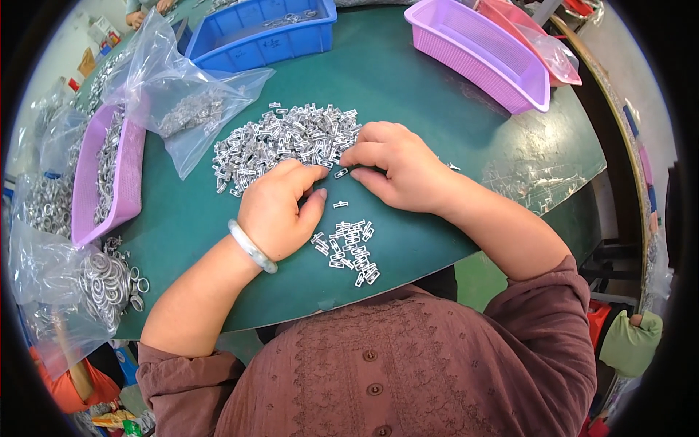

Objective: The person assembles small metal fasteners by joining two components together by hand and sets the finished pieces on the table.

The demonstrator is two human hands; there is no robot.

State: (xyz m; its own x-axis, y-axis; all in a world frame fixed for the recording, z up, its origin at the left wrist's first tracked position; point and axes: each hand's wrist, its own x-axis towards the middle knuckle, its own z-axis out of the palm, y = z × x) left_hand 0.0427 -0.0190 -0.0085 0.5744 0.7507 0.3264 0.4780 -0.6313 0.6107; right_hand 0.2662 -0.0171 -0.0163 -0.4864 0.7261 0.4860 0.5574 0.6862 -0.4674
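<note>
A heap of small silver metal buckles (291, 135) lies on the green tabletop. At its near edge my left hand (280, 200), with a pale bangle (251, 247) on the wrist, rests with thumb and index finger apart; nothing shows between them. My right hand (400, 167) is bent at the heap's right edge, index finger and thumb apart. A single buckle (341, 172) lies close by its fingertips; whether they touch it I cannot tell. Nearer me are another lone buckle (341, 205) and a smaller group of buckles (352, 246).
At the left stand a purple basket (131, 175) of metal parts, a clear plastic bag (193, 109) of parts and a pile of metal rings (105, 284). A blue bin (266, 45) and a lilac basket (484, 62) stand at the back. Other people's hands show at the edges.
</note>
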